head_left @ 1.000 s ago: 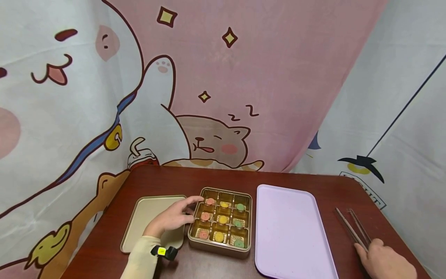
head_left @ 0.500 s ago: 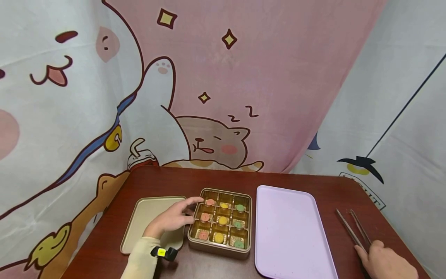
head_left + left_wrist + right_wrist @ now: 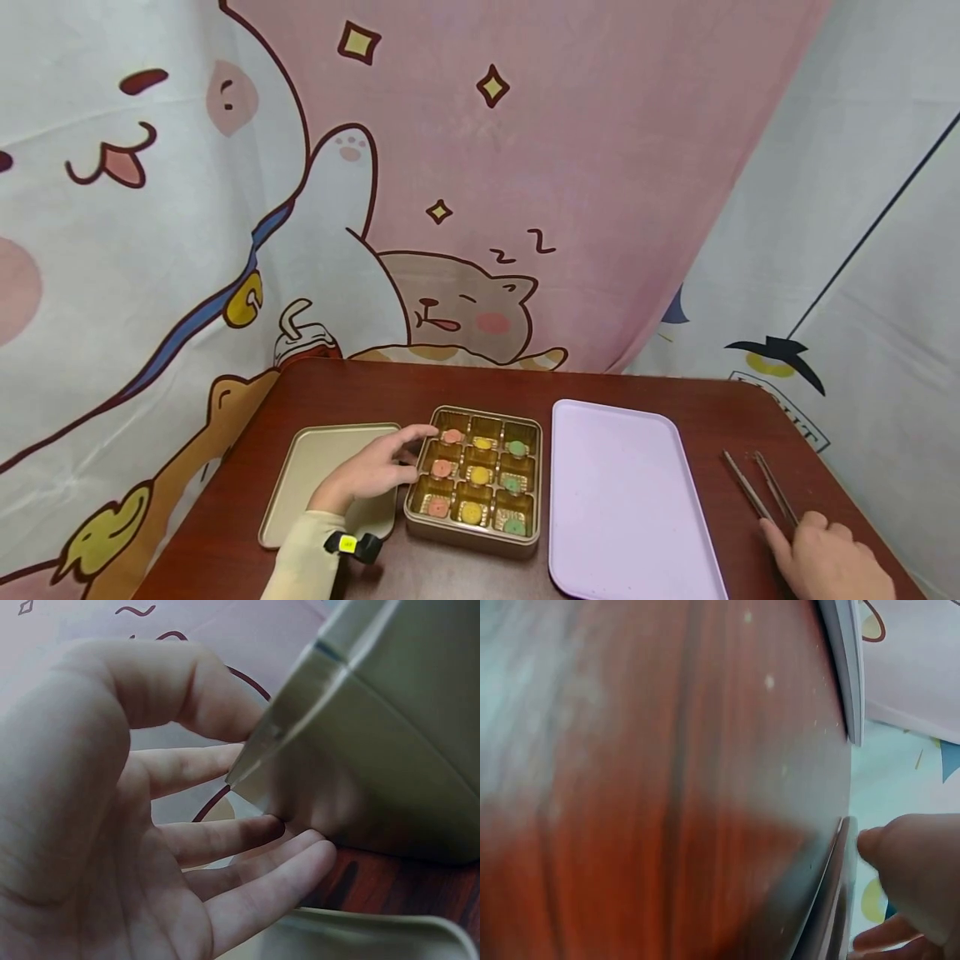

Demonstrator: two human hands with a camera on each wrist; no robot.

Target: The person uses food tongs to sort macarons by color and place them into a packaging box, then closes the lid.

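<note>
Near the tabletop's (image 3: pixel 360 387) left edge lies the flat tin lid (image 3: pixel 318 462); my left forearm covers its near right corner. My left hand (image 3: pixel 371 471) rests over the lid's right side with fingers spread and relaxed, gripping nothing, fingertips touching the left wall of the gold tin (image 3: pixel 474 537). The left wrist view shows that wall only as a blurred corner against my fingers (image 3: pixel 225 840). The tin holds nine compartments with small coloured sweets (image 3: pixel 480 473); their detail is too small to make out. Just right of it sits the lilac tray (image 3: pixel 626 500), cut off at the near edge. At the right edge, my right hand (image 3: pixel 828 562), partly out of frame, touches the near end of the long tweezers (image 3: pixel 757 492); whether its fingers pinch them I cannot tell.
</note>
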